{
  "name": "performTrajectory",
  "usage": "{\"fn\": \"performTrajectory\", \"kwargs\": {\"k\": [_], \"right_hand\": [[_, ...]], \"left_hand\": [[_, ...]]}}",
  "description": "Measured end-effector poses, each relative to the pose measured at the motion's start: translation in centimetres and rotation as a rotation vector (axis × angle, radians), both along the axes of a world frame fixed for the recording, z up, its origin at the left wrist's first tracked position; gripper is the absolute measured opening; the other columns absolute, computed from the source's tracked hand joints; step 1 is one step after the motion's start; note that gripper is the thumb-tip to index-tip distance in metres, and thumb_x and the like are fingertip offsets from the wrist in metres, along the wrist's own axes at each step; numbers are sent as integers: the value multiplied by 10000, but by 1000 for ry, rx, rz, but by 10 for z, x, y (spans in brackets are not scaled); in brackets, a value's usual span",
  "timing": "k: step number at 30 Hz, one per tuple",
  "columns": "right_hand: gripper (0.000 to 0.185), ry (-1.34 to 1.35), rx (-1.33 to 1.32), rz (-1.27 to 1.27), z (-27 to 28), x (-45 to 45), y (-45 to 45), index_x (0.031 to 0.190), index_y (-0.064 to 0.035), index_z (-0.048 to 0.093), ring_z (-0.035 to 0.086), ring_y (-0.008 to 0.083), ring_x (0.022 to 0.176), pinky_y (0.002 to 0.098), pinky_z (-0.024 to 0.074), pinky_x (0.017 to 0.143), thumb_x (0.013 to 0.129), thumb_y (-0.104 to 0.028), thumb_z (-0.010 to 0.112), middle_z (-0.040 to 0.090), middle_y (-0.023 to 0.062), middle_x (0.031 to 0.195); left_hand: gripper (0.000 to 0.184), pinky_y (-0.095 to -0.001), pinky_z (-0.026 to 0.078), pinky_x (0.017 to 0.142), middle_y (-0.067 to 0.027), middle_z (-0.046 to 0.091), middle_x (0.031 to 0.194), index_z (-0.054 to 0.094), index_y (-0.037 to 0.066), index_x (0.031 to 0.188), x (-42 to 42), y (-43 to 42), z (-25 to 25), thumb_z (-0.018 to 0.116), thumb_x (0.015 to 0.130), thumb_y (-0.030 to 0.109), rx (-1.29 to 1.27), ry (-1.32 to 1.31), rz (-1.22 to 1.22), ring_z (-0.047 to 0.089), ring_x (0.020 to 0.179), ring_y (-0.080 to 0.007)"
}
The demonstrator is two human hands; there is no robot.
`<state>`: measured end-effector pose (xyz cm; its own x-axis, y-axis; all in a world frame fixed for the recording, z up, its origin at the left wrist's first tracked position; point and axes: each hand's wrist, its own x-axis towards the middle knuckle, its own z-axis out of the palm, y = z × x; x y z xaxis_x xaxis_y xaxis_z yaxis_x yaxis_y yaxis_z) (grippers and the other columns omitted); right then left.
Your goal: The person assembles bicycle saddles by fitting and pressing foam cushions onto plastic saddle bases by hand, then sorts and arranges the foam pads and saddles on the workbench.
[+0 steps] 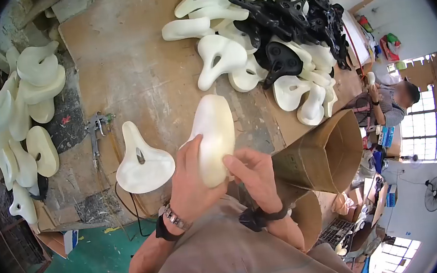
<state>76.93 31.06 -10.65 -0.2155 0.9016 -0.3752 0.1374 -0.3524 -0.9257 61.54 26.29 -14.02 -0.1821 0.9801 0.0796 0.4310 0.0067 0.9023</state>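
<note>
A cream-white foam bicycle saddle pad [214, 131] is held on its side in front of my body, above the table edge. My left hand [189, 174] wraps around its left side and underside, thumb lying on the pale surface. At the lower right edge of the pad, my right hand [254, 174] has curled fingers, with the thumb pressing on the foam; some of its fingertips are hidden. Left of my hands, another saddle pad [144, 163] with a central slot lies flat on the cardboard. Beside it rests a metal spray gun [96, 138] with a hose.
A pile of white saddle pads [221, 56] and black saddle bases [280, 60] covers the far right of the table. More pads [40, 91] are stacked at left. An open cardboard box [316, 155] stands at my right. Another person [391, 105] sits beyond, near a wall fan [435, 192].
</note>
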Motion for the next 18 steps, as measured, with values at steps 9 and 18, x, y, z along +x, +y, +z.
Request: {"fn": "performTrajectory", "kwargs": {"k": [9, 18], "right_hand": [[297, 82, -76, 41, -7, 9, 3, 928, 11, 700, 546, 31, 637, 199, 423, 550, 954, -285, 708, 667, -1, 762], [252, 27, -136, 124, 4, 11, 9, 906, 6, 691, 504, 36, 597, 202, 397, 531, 950, -240, 711, 642, -2, 739]], "left_hand": [[943, -482, 499, 971, -251, 454, 1348, 342, 19, 1467, 0, 4, -1, 805, 653, 131, -26, -47, -6, 511, 1205, -446], [931, -462, 500, 944, -231, 515, 1291, 348, 33, 1463, -3, 4, -5, 826, 674, 154, -33, -24, -47, 560, 1157, -418]]}}
